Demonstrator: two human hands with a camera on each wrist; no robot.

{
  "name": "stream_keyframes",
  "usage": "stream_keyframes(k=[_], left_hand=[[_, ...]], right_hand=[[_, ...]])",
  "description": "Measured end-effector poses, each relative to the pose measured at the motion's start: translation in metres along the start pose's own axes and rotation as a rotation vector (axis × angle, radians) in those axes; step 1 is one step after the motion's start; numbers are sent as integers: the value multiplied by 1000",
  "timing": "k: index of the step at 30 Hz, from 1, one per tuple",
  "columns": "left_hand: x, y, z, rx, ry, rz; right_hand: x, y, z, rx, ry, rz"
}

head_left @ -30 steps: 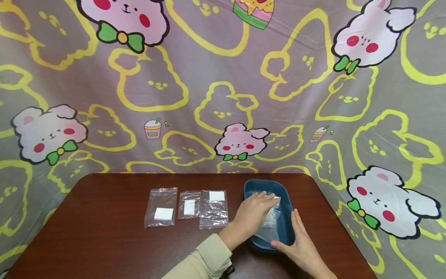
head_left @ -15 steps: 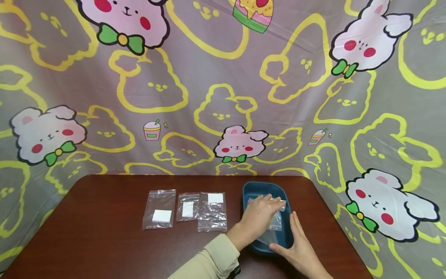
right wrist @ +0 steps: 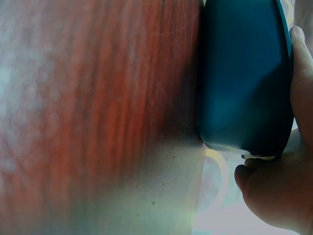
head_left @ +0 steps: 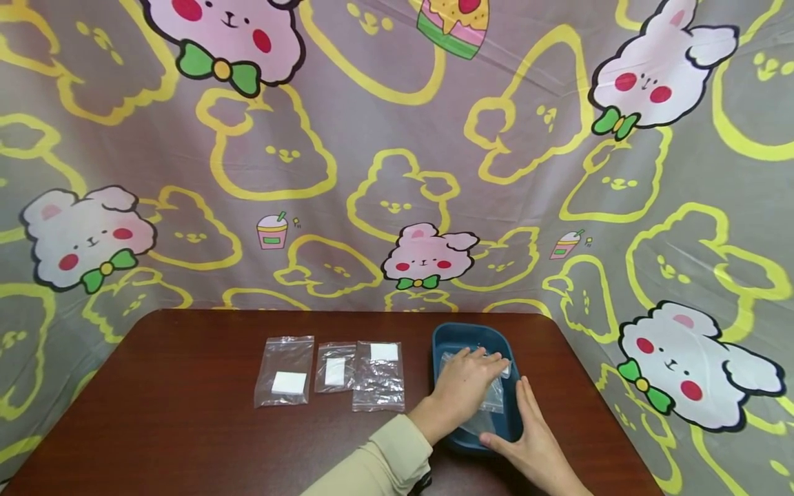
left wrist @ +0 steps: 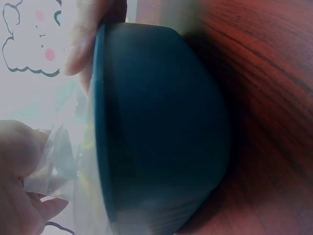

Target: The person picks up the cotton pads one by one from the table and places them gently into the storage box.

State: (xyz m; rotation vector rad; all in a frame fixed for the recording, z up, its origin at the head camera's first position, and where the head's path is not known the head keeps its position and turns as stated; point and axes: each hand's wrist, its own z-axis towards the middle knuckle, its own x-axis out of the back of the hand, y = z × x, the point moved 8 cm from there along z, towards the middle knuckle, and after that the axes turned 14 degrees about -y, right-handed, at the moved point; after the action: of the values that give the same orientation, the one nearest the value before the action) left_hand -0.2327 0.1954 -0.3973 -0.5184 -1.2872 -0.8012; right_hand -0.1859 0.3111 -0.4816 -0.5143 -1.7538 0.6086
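Observation:
A dark blue plastic box [head_left: 473,332] stands at the right of the table with clear zip bags [head_left: 480,421] in it. My left hand [head_left: 462,386] reaches over the box and pinches a clear bag; in the left wrist view the plastic [left wrist: 61,154] shows between thumb and fingers. A small white piece [head_left: 505,370] shows just past its fingertips. My right hand [head_left: 538,441] grips the box's near right corner, its thumb at the near rim and its fingers along the right side. In the right wrist view, the thumb [right wrist: 298,36] lies at the rim of the box.
Left of the box, three zip bags lie in a row: a large one [head_left: 273,358], a small one [head_left: 344,351] and another large one [head_left: 378,386], each with a white rectangle. A patterned cloth [head_left: 347,172] hangs behind the brown table [head_left: 155,413].
Over the last second my left hand has shifted slightly to the right over the box, and the bag under it has moved along. My right hand has stayed at the box's corner.

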Motion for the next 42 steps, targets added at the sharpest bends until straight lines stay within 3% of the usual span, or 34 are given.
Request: stream_keyframes(k=[10, 22, 37, 42], left_hand=[[-4, -1, 3, 63, -34, 29], [-1, -9, -1, 66, -14, 61], [-5, -38, -18, 121, -61, 29], [-4, -53, -27, 147, -44, 16]], right_hand=[[1, 0, 0, -5, 3, -7], [0, -1, 0, -10, -7, -1], [-1, -2, -1, -13, -6, -10], [0, -3, -1, -21, -3, -26]])
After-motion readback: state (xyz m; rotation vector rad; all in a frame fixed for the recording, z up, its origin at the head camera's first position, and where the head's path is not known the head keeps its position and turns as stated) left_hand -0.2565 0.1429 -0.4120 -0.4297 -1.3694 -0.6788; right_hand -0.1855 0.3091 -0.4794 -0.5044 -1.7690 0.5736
